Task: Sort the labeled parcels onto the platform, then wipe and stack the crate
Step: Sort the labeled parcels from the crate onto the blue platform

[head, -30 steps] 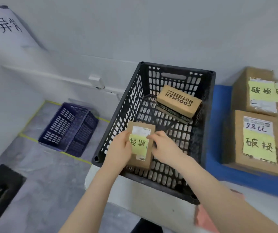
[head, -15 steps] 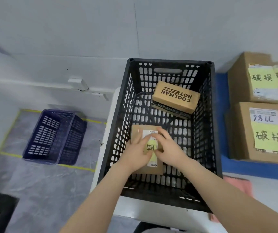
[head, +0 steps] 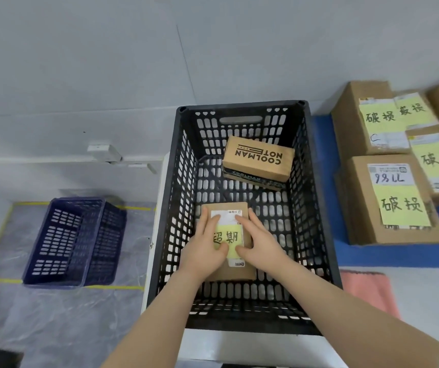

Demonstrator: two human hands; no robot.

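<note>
- Black crate [head: 172, 208] just beside blue platform [head: 324, 134], likely parked there for short transfers to sorted boxes [head: 396, 235].
- COOLMAN box [head: 258, 160] at far end, untouched.
- Labelled parcel [head: 233, 272] flat on crate floor, near end, label up, probably for reading.
- Left hand [head: 205, 251] and right hand [head: 261, 245] spread on top, fingers fairly straight, not pinching.

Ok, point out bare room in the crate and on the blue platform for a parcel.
Black crate: bare floor in the far-left corner beside the COOLMAN box, and between the yellow-labeled parcel and the right wall. Blue platform: crowded with labeled parcels; only its near strip is bare.
</note>
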